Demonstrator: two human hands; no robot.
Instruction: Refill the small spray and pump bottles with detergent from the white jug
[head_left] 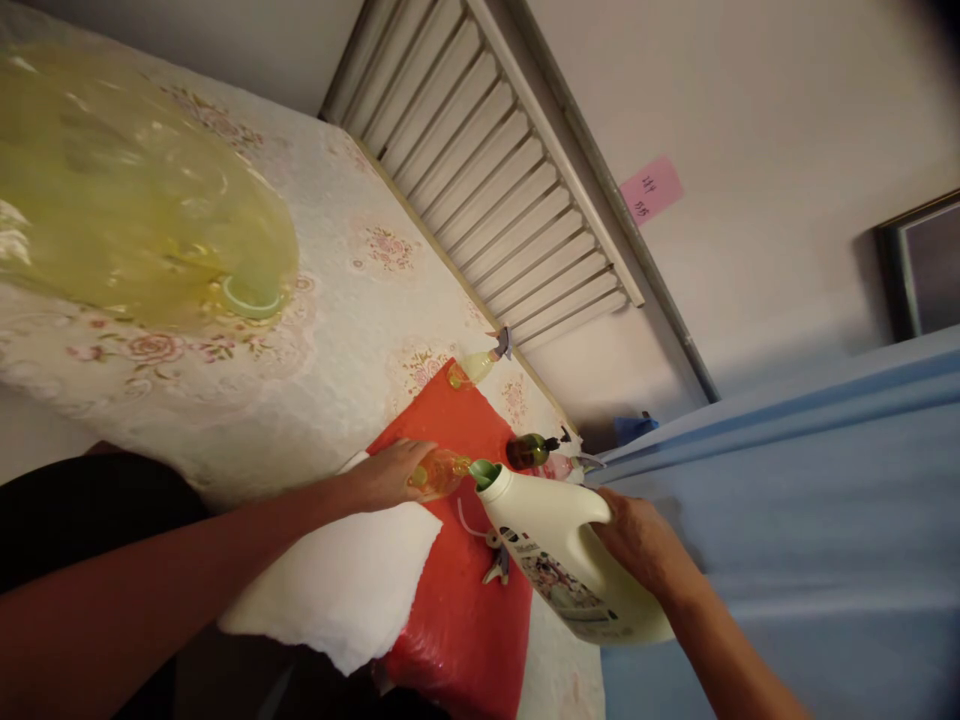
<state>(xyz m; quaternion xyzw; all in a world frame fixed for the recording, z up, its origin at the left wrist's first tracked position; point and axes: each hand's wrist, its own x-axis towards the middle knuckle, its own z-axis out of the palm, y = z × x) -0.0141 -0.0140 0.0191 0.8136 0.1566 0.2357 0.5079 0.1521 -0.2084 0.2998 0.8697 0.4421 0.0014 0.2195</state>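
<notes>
My right hand [637, 535] grips the handle of a large cream-coloured detergent jug [577, 560] with a printed label. The jug is tilted, and its green spout [484, 474] is at the mouth of a small clear bottle [441, 474] that looks orange against the red cover. My left hand [391, 474] is closed around that bottle. A detached spray trigger head [498, 565] with a white tube lies on the red cover [480, 630] just below the spout. Whether liquid is flowing is too small to tell.
A spray bottle [474, 370] and a dark green pump bottle [529, 450] stand beyond my hands. A white cloth [345, 580] lies near my left forearm. A big yellowish plastic bag [135, 200] rests on the floral tablecloth [337, 330]. A radiator [495, 170] and blue curtain [810, 500] border the table.
</notes>
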